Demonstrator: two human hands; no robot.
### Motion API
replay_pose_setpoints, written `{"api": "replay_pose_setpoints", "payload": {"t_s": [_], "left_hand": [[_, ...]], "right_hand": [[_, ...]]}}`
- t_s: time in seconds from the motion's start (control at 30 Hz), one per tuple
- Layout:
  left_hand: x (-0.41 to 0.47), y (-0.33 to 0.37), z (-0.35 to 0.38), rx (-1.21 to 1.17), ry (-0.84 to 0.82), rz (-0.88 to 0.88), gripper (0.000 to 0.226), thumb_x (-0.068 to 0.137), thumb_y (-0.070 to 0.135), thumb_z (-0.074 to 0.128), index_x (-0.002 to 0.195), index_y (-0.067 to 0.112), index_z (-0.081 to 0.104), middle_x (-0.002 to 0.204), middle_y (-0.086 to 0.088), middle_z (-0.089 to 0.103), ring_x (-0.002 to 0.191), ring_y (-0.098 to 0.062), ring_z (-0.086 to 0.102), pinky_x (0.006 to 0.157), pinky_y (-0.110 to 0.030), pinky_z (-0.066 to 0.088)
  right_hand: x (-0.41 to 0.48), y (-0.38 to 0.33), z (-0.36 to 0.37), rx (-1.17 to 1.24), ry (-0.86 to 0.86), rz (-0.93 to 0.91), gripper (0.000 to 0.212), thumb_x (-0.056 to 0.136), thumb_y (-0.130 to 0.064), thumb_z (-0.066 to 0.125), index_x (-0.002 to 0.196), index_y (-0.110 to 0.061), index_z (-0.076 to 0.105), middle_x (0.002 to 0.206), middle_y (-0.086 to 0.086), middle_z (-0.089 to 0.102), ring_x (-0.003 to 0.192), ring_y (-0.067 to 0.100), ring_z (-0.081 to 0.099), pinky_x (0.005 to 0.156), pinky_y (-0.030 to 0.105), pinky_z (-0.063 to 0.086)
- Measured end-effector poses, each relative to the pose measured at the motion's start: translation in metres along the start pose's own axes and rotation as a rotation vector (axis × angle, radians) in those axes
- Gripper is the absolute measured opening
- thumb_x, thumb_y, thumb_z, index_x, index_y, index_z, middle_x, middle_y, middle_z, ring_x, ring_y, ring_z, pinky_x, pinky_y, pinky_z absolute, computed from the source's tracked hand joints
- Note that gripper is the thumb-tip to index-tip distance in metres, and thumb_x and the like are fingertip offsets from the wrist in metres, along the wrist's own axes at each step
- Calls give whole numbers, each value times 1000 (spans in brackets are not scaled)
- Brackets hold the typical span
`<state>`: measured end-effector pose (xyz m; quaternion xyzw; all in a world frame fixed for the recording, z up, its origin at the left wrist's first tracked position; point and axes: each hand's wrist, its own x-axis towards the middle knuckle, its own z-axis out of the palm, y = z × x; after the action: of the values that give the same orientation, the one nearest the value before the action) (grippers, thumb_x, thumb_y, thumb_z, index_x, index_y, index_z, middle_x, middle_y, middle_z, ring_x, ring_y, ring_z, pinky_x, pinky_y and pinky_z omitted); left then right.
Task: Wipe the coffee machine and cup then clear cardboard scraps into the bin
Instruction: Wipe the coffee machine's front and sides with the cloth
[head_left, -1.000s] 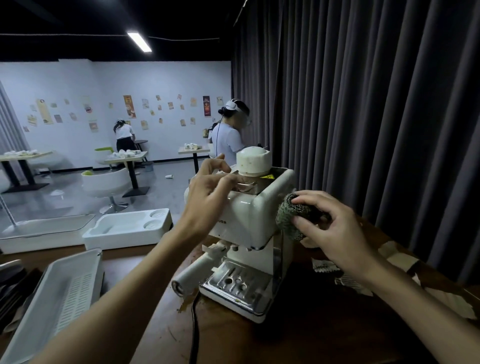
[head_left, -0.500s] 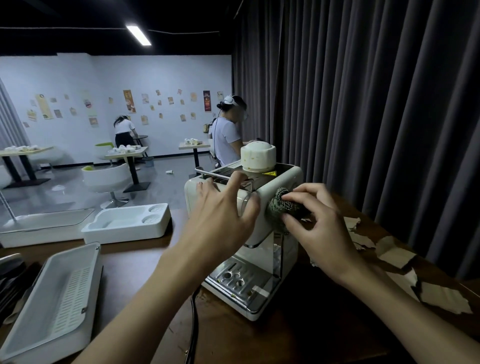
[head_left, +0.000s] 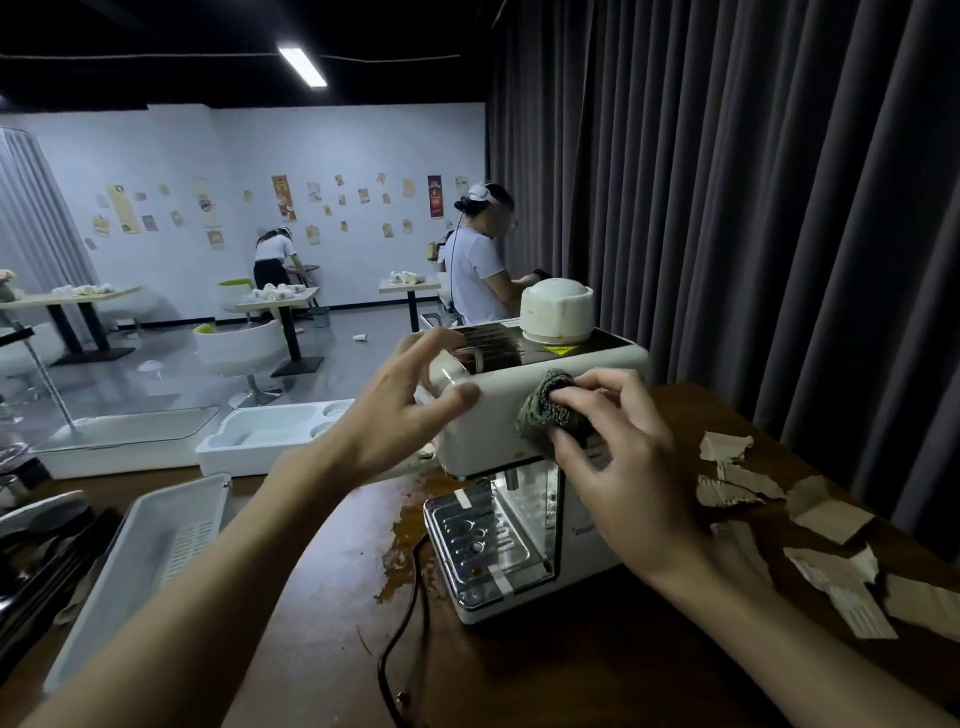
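Several cardboard scraps (head_left: 830, 520) lie right of the coffee machine (head_left: 488, 441); right hand (head_left: 634, 467) grips a cloth (head_left: 545, 411) against it; left hand (head_left: 400, 410) splayed.

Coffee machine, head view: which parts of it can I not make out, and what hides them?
- Head view: the side panel of the coffee machine is partly covered by the green cloth and the right hand.
- Head view: its front left corner lies behind the left hand.
- Head view: the far end of the power cord is cut off by the bottom edge.
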<state>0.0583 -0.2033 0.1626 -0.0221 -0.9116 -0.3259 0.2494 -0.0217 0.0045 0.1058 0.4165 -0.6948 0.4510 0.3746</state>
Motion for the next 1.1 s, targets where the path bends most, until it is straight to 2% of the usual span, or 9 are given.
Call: {"api": "replay_pose_setpoints", "payload": {"t_s": [0.1,0.2,0.33,0.43,0.63,0.73,0.87,1.0,1.1], "left_hand": [[-4,-7,0,99,36,32,56,81,72,48,133,53,47,133,8,33,131,-16,39,109,-35,35],[-6,-11,1,124,21,40,58,84,76,43,139,59,38,137,7,37,130,-15,43,110,-40,41],[-3,-16,-3,42,16,78,57,84,76,49,136,54,42,141,9,44,131,-15,48,110,-48,44],[4,-20,-5,-31,5,86,56,85,70,55,134,43,46,140,7,52,134,-14,48,110,-53,43],[8,-27,-6,-127,-23,67,55,86,62,55,134,35,45,144,1,50,141,-15,42,116,-55,35],[9,-27,-8,-61,-41,68,59,86,66,49,139,42,42,149,6,43,139,-13,41,117,-51,34],[7,-24,-9,-19,-47,67,44,86,70,43,129,71,34,145,21,35,130,-15,48,105,-41,43],[10,-29,-12,-99,-58,100,45,92,56,50,136,50,43,142,23,42,125,5,47,98,-20,39],[11,-32,-17,-173,-76,98,39,93,48,52,132,44,47,136,25,51,123,19,43,92,-4,36]], "right_hand": [[8,-3,6,-8,40,-11,31,82,-1,73,112,-5,68,114,6,53,105,13,52,96,17,42],[8,-4,14,-51,63,-8,30,85,-9,69,115,-4,68,115,10,55,106,20,55,93,32,49],[-3,-9,25,-95,91,4,40,87,-27,69,119,-3,65,120,13,53,113,25,54,100,30,45],[-5,-15,32,-166,66,-11,47,82,-24,75,122,-3,63,122,15,52,116,22,50,105,23,38],[-2,-22,45,-242,-26,-101,41,81,-5,74,121,-4,64,121,18,55,109,33,59,90,42,55],[2,-15,39,-287,15,-110,40,83,-12,72,122,-8,64,119,14,56,107,31,56,88,47,53],[2,-11,37,-281,57,-62,40,84,-16,70,123,-10,64,119,11,55,108,29,55,88,48,52],[4,-21,50,-240,56,-46,36,89,-18,66,123,-7,65,119,13,55,107,27,58,90,41,54],[7,-27,59,-241,24,-108,34,86,-11,72,119,-4,66,115,17,56,105,33,61,89,44,54]]}}
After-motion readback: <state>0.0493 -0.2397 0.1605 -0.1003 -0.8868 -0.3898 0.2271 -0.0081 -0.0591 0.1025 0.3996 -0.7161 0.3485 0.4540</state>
